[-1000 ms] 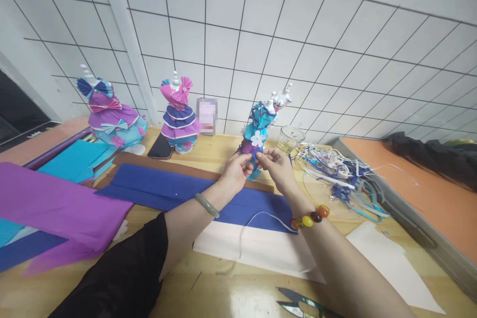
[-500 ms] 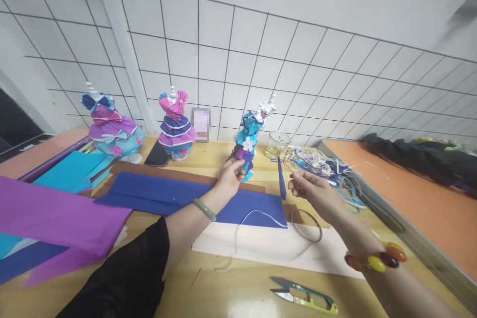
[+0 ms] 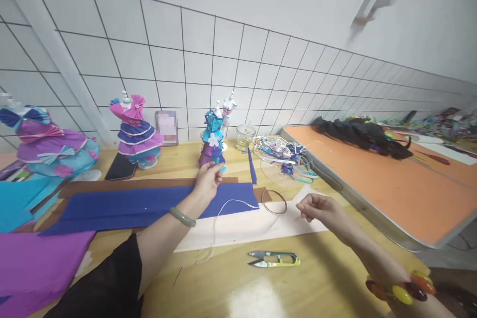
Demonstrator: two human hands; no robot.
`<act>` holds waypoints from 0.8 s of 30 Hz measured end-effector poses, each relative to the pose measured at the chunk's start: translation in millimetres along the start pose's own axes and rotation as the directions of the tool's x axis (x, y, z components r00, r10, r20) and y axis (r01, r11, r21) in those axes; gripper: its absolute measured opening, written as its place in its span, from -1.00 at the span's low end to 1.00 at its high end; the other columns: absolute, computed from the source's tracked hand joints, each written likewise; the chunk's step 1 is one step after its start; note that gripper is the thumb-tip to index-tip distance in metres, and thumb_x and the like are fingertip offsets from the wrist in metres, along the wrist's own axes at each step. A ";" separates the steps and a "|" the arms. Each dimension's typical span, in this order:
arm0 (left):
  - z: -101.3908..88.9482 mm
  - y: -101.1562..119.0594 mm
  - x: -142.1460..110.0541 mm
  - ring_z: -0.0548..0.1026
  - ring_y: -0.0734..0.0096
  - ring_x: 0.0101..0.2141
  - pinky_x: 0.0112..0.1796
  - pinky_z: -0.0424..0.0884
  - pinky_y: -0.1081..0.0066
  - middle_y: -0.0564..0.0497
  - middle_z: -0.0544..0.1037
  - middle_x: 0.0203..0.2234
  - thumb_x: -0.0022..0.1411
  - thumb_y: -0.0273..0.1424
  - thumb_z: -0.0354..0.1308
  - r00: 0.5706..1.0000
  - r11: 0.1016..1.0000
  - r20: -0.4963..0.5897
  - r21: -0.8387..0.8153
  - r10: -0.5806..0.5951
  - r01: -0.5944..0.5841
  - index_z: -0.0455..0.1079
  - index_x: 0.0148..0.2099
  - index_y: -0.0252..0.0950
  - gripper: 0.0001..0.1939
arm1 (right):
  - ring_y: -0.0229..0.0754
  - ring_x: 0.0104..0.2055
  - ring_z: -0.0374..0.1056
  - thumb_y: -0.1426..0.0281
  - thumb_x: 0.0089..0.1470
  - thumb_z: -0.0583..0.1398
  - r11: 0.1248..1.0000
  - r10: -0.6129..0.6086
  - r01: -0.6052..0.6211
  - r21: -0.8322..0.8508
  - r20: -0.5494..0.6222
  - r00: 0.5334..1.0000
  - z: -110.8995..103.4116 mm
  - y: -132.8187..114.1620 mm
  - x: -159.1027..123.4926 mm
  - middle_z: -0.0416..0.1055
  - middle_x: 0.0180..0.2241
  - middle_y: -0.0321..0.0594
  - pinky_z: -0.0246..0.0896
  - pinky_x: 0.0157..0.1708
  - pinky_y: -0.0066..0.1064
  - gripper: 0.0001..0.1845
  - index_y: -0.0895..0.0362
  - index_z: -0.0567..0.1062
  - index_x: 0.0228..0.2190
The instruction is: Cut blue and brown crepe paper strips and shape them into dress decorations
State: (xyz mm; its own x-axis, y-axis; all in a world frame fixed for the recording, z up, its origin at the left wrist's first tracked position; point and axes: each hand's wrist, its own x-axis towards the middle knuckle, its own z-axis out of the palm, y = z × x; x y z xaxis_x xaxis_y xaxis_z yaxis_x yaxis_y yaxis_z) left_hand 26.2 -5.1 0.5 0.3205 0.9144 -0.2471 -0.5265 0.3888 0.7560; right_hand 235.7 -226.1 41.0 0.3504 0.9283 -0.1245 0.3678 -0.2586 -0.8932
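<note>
My left hand [image 3: 207, 180] grips the lower skirt of a small dress form in a teal and purple dress [image 3: 214, 136], trimmed with white flowers. Out to the right, my right hand [image 3: 315, 207] is closed in a pinch above the pale sheet; what it holds, if anything, is too fine to make out. Beneath and beside my left hand lies a dark blue sheet [image 3: 122, 206]. A pale pink sheet [image 3: 231, 231] lies nearer to me, with a thin white cord [image 3: 215, 226] curling across it. A thin ring [image 3: 275, 212] rests between my hands. Thread snips [image 3: 275, 259] lie in front.
Two dressed forms, one pink and navy [image 3: 137, 131] and one purple [image 3: 55, 146], stand at left near a dark phone [image 3: 120, 166]. A glass jar [image 3: 246, 138] and a heap of scraps [image 3: 281, 151] sit at the back. An orange board [image 3: 372, 184] borders the right.
My right hand has drawn away from the dress form, towards the right and nearer to me. My left hand keeps its grip. The whole view has turned to the right.
</note>
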 end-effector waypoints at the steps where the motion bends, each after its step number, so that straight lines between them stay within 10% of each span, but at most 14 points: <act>1: 3.4 -1.7 -5.8 0.25 0.69 -0.71 -0.71 0.09 0.65 0.21 0.32 -0.68 -0.26 -0.52 0.33 1.000 1.000 0.012 0.028 -0.005 0.004 0.21 -0.37 -0.28 -0.61 | -0.26 -0.58 0.20 0.04 -0.17 0.23 1.000 0.016 -0.016 -0.016 0.004 1.000 2.1 4.6 -4.1 0.34 -0.64 -0.27 0.09 -0.53 -0.39 -0.61 0.11 0.35 -0.62; 9: 16.2 -13.6 -36.2 0.25 0.62 -0.67 -0.68 0.11 0.57 0.10 0.37 -0.56 -0.14 -0.38 0.27 0.928 0.855 0.372 0.477 0.012 -0.202 0.29 -0.33 -0.30 -0.71 | -0.30 -0.64 0.12 0.01 0.04 0.02 0.992 0.032 -0.028 -0.119 0.034 0.999 22.8 18.4 -15.8 0.25 -0.72 -0.32 0.01 -0.56 -0.42 -0.51 0.10 0.27 -0.69; 16: 4.4 -22.0 -31.5 0.32 0.44 -0.48 -0.46 0.21 0.48 0.02 0.45 -0.48 -0.13 -0.49 0.20 0.725 0.333 0.683 0.666 0.089 -0.668 0.46 -0.38 -0.24 -0.83 | -0.20 -0.49 0.29 0.17 0.06 0.02 0.820 -0.153 0.047 -0.570 -0.139 0.978 -16.5 47.7 20.2 0.41 -0.53 -0.23 0.11 -0.49 -0.41 -0.67 0.12 0.42 -0.50; 24: 4.2 -19.8 -41.5 0.39 0.31 -0.31 -0.30 0.22 0.40 -0.01 0.48 -0.39 0.00 -0.37 0.09 0.708 -0.086 0.661 0.713 -0.250 -0.696 0.44 -0.32 -0.26 -0.82 | -0.16 -0.34 0.35 0.35 0.01 0.06 0.632 -0.237 -0.045 -0.774 -0.248 0.939 -57.0 72.8 74.3 0.46 -0.34 -0.16 0.13 -0.36 -0.41 -0.76 0.15 0.50 -0.35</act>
State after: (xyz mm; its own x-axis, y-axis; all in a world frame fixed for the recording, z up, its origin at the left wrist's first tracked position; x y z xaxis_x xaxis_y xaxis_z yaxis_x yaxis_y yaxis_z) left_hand 26.7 -51.1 -1.7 0.8788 0.4758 0.0366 0.3836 -0.7499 0.5391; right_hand 337.6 -191.1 -8.6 0.4558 0.8669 0.2019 0.8831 -0.4120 -0.2247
